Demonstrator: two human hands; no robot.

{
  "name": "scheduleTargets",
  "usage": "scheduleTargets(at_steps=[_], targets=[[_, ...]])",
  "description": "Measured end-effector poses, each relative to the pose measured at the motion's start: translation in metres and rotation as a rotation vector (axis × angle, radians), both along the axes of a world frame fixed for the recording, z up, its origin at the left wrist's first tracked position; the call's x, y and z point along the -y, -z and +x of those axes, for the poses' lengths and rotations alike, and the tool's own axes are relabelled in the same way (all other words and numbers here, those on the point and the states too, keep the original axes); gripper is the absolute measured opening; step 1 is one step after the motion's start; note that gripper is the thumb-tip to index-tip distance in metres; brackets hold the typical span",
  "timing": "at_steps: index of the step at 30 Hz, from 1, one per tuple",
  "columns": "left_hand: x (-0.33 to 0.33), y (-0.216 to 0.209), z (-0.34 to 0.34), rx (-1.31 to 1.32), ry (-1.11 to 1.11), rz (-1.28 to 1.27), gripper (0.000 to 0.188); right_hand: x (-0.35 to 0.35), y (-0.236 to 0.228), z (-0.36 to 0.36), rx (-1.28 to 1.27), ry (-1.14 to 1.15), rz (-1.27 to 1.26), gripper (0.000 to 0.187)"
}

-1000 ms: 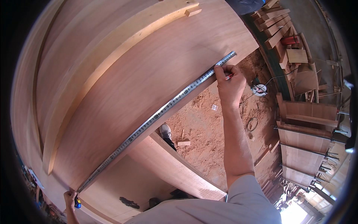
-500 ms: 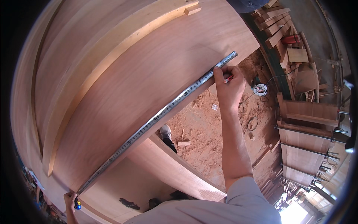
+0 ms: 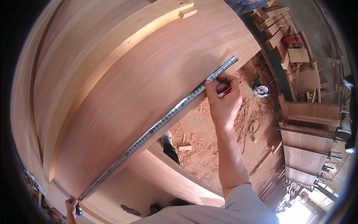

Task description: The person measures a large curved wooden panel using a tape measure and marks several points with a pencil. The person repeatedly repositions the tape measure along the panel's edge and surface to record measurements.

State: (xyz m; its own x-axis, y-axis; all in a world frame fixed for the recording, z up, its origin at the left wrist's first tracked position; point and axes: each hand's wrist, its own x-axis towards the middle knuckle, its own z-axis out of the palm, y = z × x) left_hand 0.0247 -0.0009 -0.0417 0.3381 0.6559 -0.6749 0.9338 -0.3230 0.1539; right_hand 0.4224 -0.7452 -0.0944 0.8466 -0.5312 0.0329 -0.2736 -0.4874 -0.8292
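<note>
A long steel tape measure blade (image 3: 163, 121) stretches diagonally over a wide reddish wooden panel (image 3: 123, 97), close to the panel's near edge. At the lower left my left hand (image 3: 70, 206) is closed around the tape's small blue, yellow and black case (image 3: 78, 210). My right hand (image 3: 228, 108) pinches at the blade near its far end, thumb on top by the panel's edge. A red pencil (image 3: 223, 92) is tucked between the fingers of that same hand. Beyond my fingers, the blade's loose end lies over the panel.
A pale wooden strip (image 3: 93, 74) lies along the panel's far side, with a small wood block (image 3: 188, 12) by its end. Stacked offcuts (image 3: 274, 26) and clamped boards (image 3: 304, 153) stand at right. Sawdust (image 3: 197, 156) covers the floor. A person's dark clothing (image 3: 246, 5) shows at top.
My right hand has shifted a little left and down along the blade, and the pencil shows more. My left hand stays at the panel's lower left corner with the case.
</note>
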Motion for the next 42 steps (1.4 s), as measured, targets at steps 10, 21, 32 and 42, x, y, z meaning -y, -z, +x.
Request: scheduleTargets(at_steps=[10,21,32,42], targets=[[-0.031,0.008,-0.022,0.025,-0.003,0.000,0.028,-0.008,0.008,0.000,0.011,0.054,-0.026,0.022],[-0.013,0.002,-0.006,0.002,-0.019,-0.054,0.023,-0.007,0.011,0.001,0.022,0.056,-0.013,0.023],[-0.028,0.006,-0.016,-0.019,0.006,-0.018,0.024,-0.006,0.012,0.001,0.035,0.051,-0.049,0.023],[-0.061,0.014,-0.037,0.016,-0.026,-0.031,0.023,-0.010,0.011,0.000,0.010,0.082,0.051,0.022]])
